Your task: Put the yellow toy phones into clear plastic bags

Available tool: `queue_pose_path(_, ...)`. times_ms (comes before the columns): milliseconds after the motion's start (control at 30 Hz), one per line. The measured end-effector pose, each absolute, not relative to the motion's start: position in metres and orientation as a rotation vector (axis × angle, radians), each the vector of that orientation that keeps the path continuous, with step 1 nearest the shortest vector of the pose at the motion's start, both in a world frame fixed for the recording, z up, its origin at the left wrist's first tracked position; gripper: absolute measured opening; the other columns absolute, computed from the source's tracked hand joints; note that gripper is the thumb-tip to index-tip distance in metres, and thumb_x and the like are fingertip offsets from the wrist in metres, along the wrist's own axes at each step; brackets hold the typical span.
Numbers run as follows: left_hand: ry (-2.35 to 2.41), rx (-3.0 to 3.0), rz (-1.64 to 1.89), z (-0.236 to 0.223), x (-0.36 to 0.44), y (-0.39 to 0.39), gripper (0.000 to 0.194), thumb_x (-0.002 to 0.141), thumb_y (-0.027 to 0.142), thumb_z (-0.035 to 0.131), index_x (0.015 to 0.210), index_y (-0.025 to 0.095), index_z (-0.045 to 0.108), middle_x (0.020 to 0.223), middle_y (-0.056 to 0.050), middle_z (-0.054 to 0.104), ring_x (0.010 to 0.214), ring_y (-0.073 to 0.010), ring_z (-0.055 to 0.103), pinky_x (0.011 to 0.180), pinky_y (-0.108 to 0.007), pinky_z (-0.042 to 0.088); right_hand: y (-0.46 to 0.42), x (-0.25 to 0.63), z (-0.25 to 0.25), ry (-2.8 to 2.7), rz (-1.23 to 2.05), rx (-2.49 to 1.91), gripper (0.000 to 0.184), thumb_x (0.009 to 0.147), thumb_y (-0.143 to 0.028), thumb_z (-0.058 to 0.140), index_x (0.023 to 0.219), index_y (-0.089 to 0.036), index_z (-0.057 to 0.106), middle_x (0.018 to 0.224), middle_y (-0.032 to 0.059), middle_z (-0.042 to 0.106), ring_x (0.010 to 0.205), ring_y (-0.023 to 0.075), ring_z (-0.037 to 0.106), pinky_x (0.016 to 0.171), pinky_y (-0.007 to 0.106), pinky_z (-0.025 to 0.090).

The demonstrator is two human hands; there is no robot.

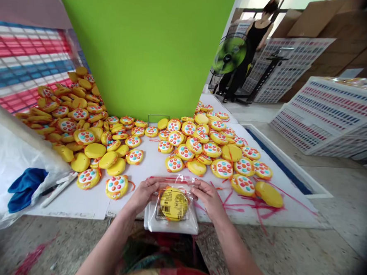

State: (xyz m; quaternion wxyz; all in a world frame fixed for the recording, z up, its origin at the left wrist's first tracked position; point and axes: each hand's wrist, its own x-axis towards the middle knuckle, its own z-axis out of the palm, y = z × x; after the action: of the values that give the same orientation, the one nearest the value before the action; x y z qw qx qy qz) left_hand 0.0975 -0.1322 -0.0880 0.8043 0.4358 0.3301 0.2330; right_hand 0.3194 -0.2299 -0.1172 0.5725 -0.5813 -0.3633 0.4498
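Observation:
My left hand (143, 194) and my right hand (209, 197) pinch the two upper corners of a clear plastic bag (174, 186). Inside the bag lies a round yellow toy (173, 204), label side up. The bag rests on a small stack of clear bags (171, 227) at the near edge of the white board (152, 162). Both hands are closed on the bag's top edge.
Several yellow toys with coloured buttons (198, 148) cover the white board, with a bigger heap (74, 114) at the left. A green panel (145, 48) stands behind. A plastic bag with blue cloth (25, 188) lies left. A person (251, 46) stands by a fan (230, 55) far right.

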Motion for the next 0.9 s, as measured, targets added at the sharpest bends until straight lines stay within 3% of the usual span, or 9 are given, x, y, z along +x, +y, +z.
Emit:
queue_pose_path(167, 0.681, 0.804, 0.55, -0.086, 0.099, -0.134, 0.012, 0.069, 0.022, 0.069, 0.075, 0.015, 0.061, 0.073, -0.003, 0.067, 0.06, -0.0111, 0.059, 0.054, -0.02, 0.046, -0.233, 0.323, -0.118, -0.799, 1.059, -1.32, 0.015, 0.07, -0.03, 0.067, 0.079, -0.019, 0.072, 0.064, 0.0003, 0.063, 0.058, 0.0114, 0.051, 0.057, 0.024, 0.039)
queue_pose_path(267, 0.653, 0.779, 0.592, -0.085, 0.098, -0.136, 0.01, 0.066, 0.019, 0.065, 0.066, 0.015, 0.056, 0.06, 0.002, 0.056, 0.052, -0.0084, 0.051, 0.048, -0.019, 0.042, -0.232, 0.323, -0.118, -0.793, 1.058, -1.286, 0.009, 0.069, -0.026, 0.065, 0.071, -0.019, 0.07, 0.063, -0.0002, 0.062, 0.058, 0.011, 0.05, 0.057, 0.024, 0.039)
queue_pose_path(400, 0.601, 0.796, 0.625, -0.086, 0.095, -0.138, 0.019, 0.071, 0.026, 0.062, 0.06, 0.015, 0.051, 0.059, 0.003, 0.047, 0.054, -0.0088, 0.048, 0.051, -0.02, 0.043, -0.23, 0.322, -0.118, -0.825, 1.098, -1.298, 0.012, 0.071, -0.03, 0.066, 0.07, -0.018, 0.066, 0.067, 0.0007, 0.062, 0.062, 0.0124, 0.053, 0.059, 0.024, 0.042)
queue_pose_path(533, 0.69, 0.912, 0.643, -0.082, 0.097, -0.14, 0.036, 0.073, 0.037, 0.068, 0.058, 0.017, 0.041, 0.06, 0.003, 0.049, 0.062, -0.0109, 0.053, 0.056, -0.021, 0.042, -0.231, 0.319, -0.111, -0.848, 1.123, -1.309, 0.031, 0.082, -0.049, 0.053, 0.084, -0.019, 0.064, 0.073, 0.003, 0.062, 0.067, 0.0157, 0.056, 0.059, 0.026, 0.045)
queue_pose_path(633, 0.734, 1.058, 0.644, -0.076, 0.102, -0.141, 0.048, 0.065, 0.033, 0.078, 0.058, 0.019, 0.033, 0.054, 0.006, 0.045, 0.059, -0.0092, 0.053, 0.054, -0.018, 0.036, -0.232, 0.315, -0.101, -0.997, 1.091, -1.413, 0.04, 0.086, -0.056, 0.047, 0.088, -0.02, 0.066, 0.082, 0.0049, 0.066, 0.077, 0.0185, 0.059, 0.065, 0.029, 0.048)
queue_pose_path(700, 0.694, 1.094, 0.64, -0.073, 0.106, -0.143, 0.05, 0.064, 0.033, 0.079, 0.061, 0.019, 0.032, 0.054, 0.007, 0.047, 0.055, -0.0075, 0.052, 0.053, -0.018, 0.035, -0.234, 0.314, -0.096, -1.131, 1.068, -1.472, 0.039, 0.086, -0.055, 0.049, 0.078, -0.021, 0.067, 0.077, 0.0032, 0.065, 0.074, 0.0181, 0.058, 0.065, 0.029, 0.047)
queue_pose_path(800, 0.616, 1.08, 0.568, -0.074, 0.112, -0.145, 0.036, 0.072, 0.037, 0.073, 0.082, 0.02, 0.044, 0.077, 0.001, 0.065, 0.062, -0.0101, 0.058, 0.058, -0.021, 0.041, -0.238, 0.324, -0.094, -1.246, 1.055, -1.51, 0.046, 0.087, -0.055, 0.047, 0.06, -0.02, 0.059, 0.056, -0.0008, 0.053, 0.055, 0.0134, 0.049, 0.052, 0.026, 0.039)
queue_pose_path(900, 0.666, 1.229, 0.545, -0.08, 0.115, -0.145, 0.039, 0.08, 0.036, 0.063, 0.111, 0.021, 0.043, 0.1, -0.007, 0.066, 0.078, -0.0159, 0.063, 0.065, -0.026, 0.047, -0.245, 0.356, -0.095, -1.234, 0.951, -1.603, 0.046, 0.083, -0.057, 0.052, 0.058, -0.019, 0.056, 0.049, -0.0026, 0.046, 0.047, 0.0109, 0.041, 0.046, 0.023, 0.031)
